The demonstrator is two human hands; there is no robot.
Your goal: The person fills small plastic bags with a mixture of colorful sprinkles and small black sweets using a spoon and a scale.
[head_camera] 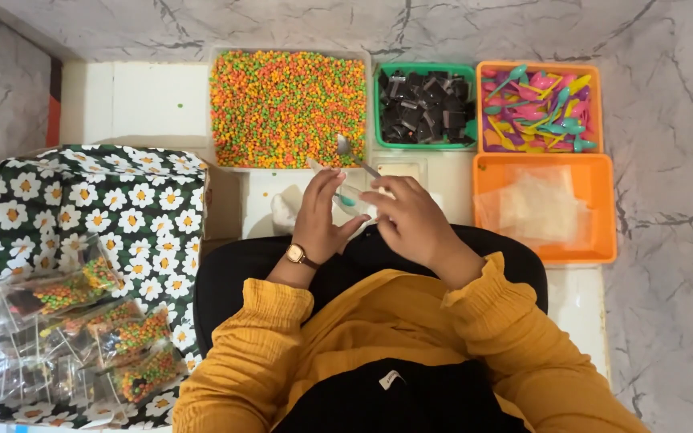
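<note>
My left hand (pixel 320 210) and my right hand (pixel 405 215) are together over a white board, both closed on a small clear plastic bag (pixel 352 199) with a teal plastic spoon in it. The left wrist wears a watch. A metal spoon (pixel 352 154) lies just beyond the hands, its bowl resting on the edge of the tray of small orange, green and yellow candies (pixel 286 108). Mustard-yellow sleeves cover both forearms.
A green basket of black wrapped pieces (pixel 425 107) sits beyond, then an orange basket of coloured plastic spoons (pixel 537 108). An orange tray of clear bags (pixel 543 207) lies to the right. On the left, a daisy-print cloth (pixel 98 208) bears several filled packets (pixel 82 337).
</note>
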